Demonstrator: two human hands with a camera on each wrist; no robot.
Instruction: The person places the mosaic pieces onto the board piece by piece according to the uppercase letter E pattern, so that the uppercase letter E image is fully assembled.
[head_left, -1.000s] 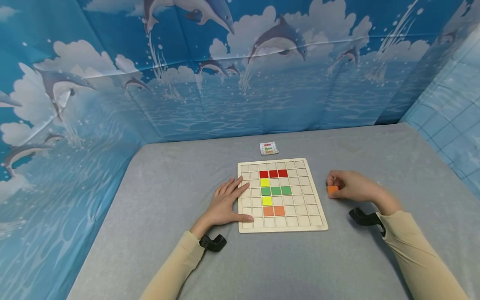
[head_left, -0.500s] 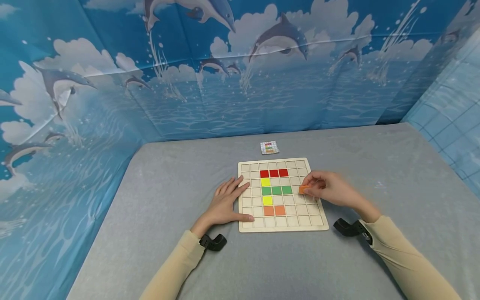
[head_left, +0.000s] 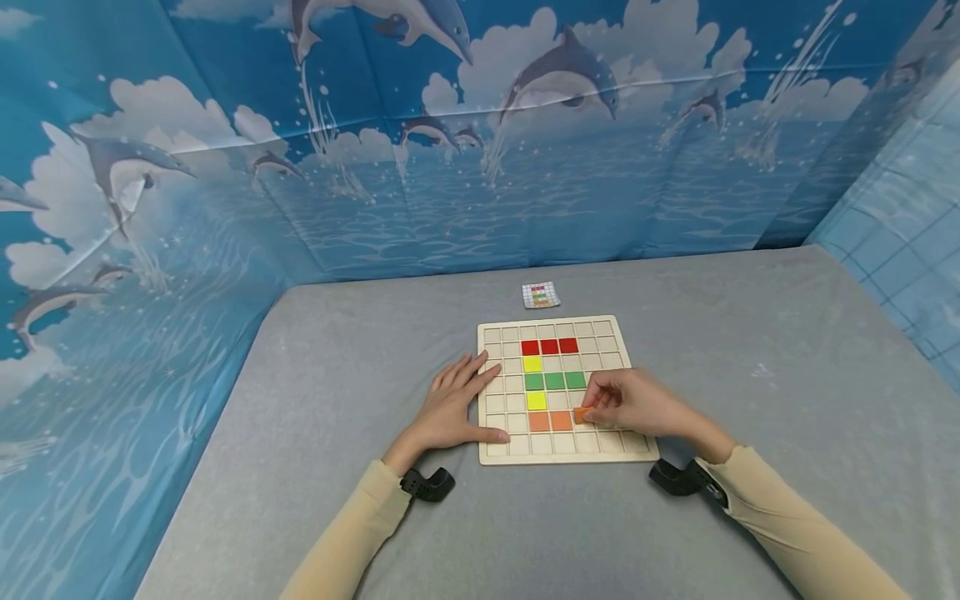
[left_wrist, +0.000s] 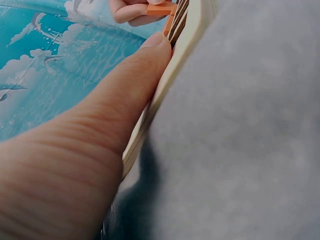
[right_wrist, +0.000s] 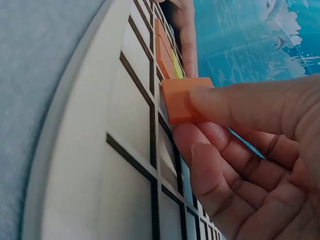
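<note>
A pale wooden grid board [head_left: 495,450] lies on the grey cloth. Its cells hold three red tiles [head_left: 550,347], two yellow tiles [head_left: 532,364], three green tiles [head_left: 554,381] and two orange tiles [head_left: 539,422] in a row. My right hand [head_left: 637,404] pinches another orange tile [right_wrist: 180,100] between thumb and fingers, just right of that orange pair. In the right wrist view the tile stands tilted, one edge at the grid. My left hand [head_left: 450,408] rests with spread fingers on the board's left edge; its thumb [left_wrist: 135,75] lies along the rim in the left wrist view.
A small printed card [head_left: 541,295] with a coloured grid pattern lies behind the board. Grey cloth [head_left: 360,358] covers the table. A blue dolphin curtain [head_left: 420,208] hangs along the back and left side.
My right hand has carried the orange tile leftward from beside the board, then down over it to the orange row. My left hand has stayed in place.
</note>
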